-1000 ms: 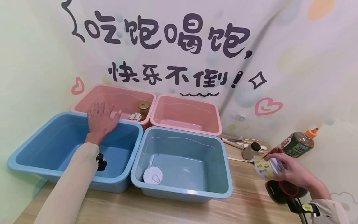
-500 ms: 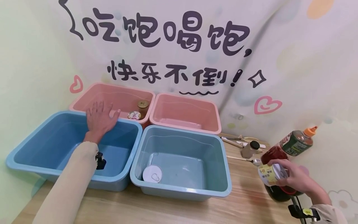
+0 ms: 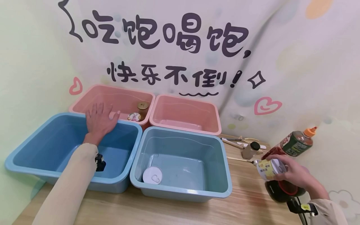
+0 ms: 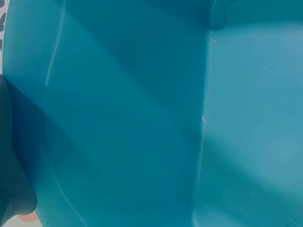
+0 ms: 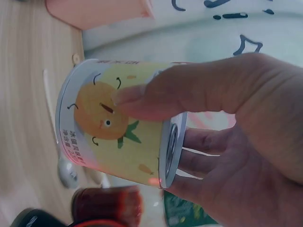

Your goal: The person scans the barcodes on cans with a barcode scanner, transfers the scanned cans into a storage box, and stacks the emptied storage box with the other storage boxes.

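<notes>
My right hand [image 3: 296, 175] pinches a food can [image 3: 268, 169] above the table's right side, holding it tilted on its side. In the right wrist view the can has a yellow label with an orange fruit drawing [image 5: 102, 111], and its pull-tab end faces the palm. The thumb presses the label while the other fingers lie behind the can. My left hand [image 3: 100, 120] rests at the far rim of the dark blue bin [image 3: 36, 137], fingers straight and spread, holding nothing. Only part of that hand [image 4: 14, 184] shows in the left wrist view.
A white-lidded can [image 3: 152, 175] stands in the lighter blue bin [image 3: 180, 195]. Two cans [image 3: 143, 107] are in the left pink bin [image 3: 112, 89]; another pink bin [image 3: 185, 99] adjoins it. Cutlery [image 3: 239, 159], a small jar [image 3: 250, 150], a sauce bottle [image 3: 296, 143] and a black device [image 3: 277, 190] lie right.
The right hand with the can dipped slightly and shifted right, then came back up and left, near where it was. The left hand has stayed at the bin's rim.
</notes>
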Motion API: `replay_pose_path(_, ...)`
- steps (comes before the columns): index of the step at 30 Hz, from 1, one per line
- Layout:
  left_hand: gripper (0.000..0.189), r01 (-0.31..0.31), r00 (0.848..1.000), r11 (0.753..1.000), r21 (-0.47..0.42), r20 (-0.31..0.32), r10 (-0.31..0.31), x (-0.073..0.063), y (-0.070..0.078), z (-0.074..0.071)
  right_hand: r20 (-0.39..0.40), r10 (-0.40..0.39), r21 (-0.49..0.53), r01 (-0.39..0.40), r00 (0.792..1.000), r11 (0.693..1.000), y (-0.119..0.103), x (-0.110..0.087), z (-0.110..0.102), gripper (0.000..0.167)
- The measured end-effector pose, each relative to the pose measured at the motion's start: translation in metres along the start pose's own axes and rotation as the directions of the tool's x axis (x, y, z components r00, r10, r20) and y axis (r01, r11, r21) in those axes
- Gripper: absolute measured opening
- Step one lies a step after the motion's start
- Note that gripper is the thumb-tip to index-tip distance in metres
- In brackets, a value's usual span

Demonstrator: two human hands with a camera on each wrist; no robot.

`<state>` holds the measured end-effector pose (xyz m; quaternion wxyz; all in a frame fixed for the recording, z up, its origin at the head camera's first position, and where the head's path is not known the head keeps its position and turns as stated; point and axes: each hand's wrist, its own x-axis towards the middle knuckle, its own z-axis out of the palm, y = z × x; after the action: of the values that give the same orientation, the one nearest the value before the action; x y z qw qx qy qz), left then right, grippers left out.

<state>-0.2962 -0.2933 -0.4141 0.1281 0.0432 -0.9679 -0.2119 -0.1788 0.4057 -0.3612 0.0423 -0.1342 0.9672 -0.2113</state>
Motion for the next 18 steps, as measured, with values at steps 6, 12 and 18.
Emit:
replay_pose_path(6, 0.077, 0.003, 1.0, 1.0, 0.005, 0.007, -0.003, 0.0, 0.001, 0.0, 0.025, -0.019, 0.07, 0.018, 0.999, 0.997, -0.02, 0.022, -0.012, 0.066)
replay_pose_path(12, 0.076, 0.005, 1.0, 1.0, 0.005, 0.009, -0.005, 0.001, 0.001, 0.002, 0.061, -0.028, 0.025, 0.027, 0.998, 0.999, -0.046, 0.054, -0.027, 0.071)
replay_pose_path(18, 0.076, 0.006, 1.0, 1.0, 0.009, 0.006, -0.006, 0.001, 0.0, 0.002, 0.114, -0.036, 0.029, 0.033, 0.993, 0.999, -0.075, 0.094, -0.036, 0.072)
